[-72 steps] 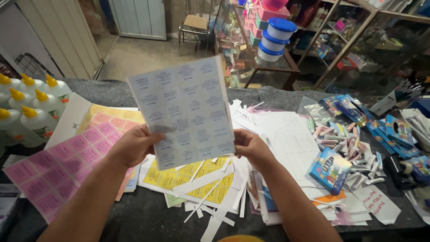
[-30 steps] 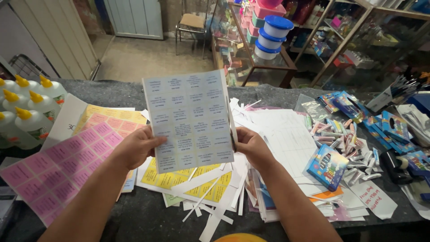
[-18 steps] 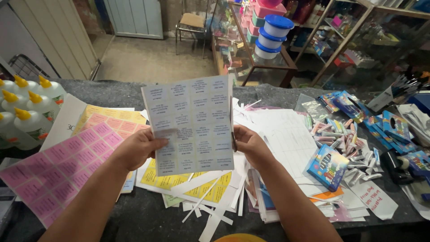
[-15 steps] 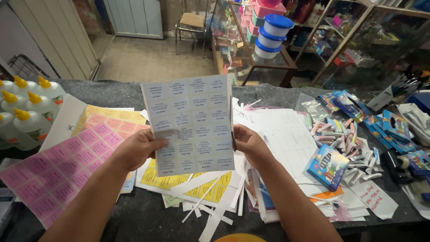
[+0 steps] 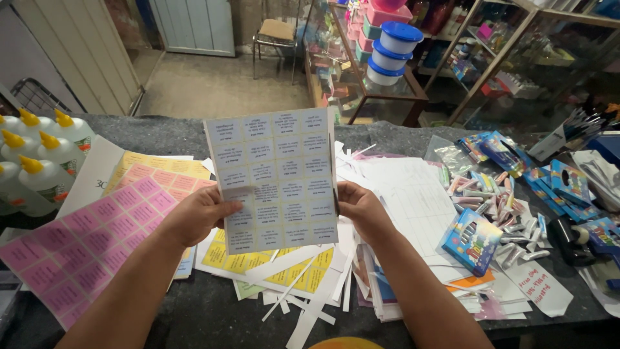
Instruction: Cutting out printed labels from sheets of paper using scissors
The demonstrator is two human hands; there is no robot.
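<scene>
Both my hands hold up a pale grey-blue sheet of printed labels point(image 5: 274, 174), a grid of small rectangles, nearly upright above the counter. My left hand point(image 5: 197, 213) grips its left edge near the bottom. My right hand point(image 5: 361, 207) grips its right edge. Under the sheet lie yellow label sheets point(image 5: 252, 262) and white paper strips point(image 5: 310, 304). A pink label sheet point(image 5: 84, 242) lies to the left, with orange and yellow sheets point(image 5: 155, 168) behind it.
White glue bottles with yellow caps point(image 5: 39, 161) stand at the far left. Blue crayon boxes point(image 5: 471, 240) and loose small tubes point(image 5: 497, 200) cover the right of the dark counter point(image 5: 187, 310). White paper sheets point(image 5: 413, 200) lie in the middle. Beyond the counter stand shelves and stacked plastic tubs point(image 5: 391, 52).
The label sheet has been straightened from a leftward tilt to nearly square and lowered slightly. Both hands stay on its edges.
</scene>
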